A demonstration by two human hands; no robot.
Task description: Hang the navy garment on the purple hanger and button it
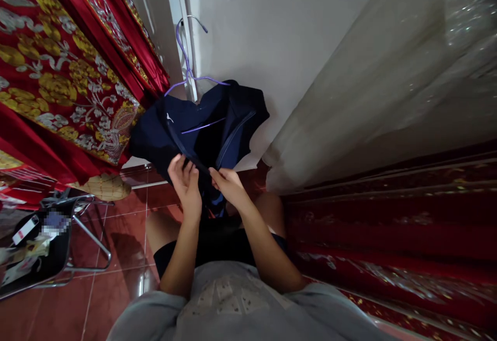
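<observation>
So the navy zip-front jacket [205, 142] is dead centre, right in front of the person's knees, draped on a purple wire hanger [189, 74] against a pale wall [272, 25], front hanging open. Right hand [230, 187] is mostly closed, thumb and index pinching the jacket's front edge pretty low down. Left hand [186, 180] is just beside it, kinda half open with the fingers loosely curled, fingertips up at that same edge, but honestly can't tell if it's gripping or only touching. Off to the left there's red cloth with gold and silver embroidery [73, 82], plus a black-seated metal-framed chair [70, 222] with stuff on it.
</observation>
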